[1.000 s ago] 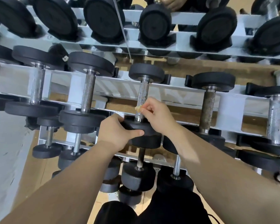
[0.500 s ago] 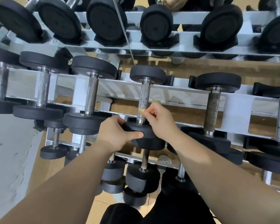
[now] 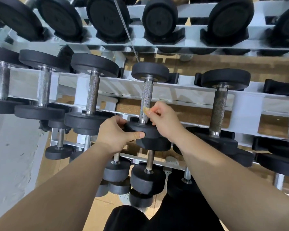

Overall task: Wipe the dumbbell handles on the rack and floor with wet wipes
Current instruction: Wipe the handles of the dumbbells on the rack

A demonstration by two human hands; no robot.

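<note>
Wipe [image 3: 146, 111], probably, pinched by right hand [image 3: 165, 122] against handle [image 3: 146, 95]; left hand [image 3: 114, 135] grips dumbbell head [image 3: 149, 131].

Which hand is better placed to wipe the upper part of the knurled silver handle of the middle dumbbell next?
The right hand. It pinches the small yellowish wipe against the knurled silver handle, low down. The left hand grips the dumbbell's near black round head and holds no wipe.

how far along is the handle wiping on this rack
Done, probably: the handles to the left look bright. In hand: the right hand pinches a yellowed wipe against the middle handle while the left hand grips that dumbbell's near head. Left: the dark handle on the right, likely lower handles too.
</note>
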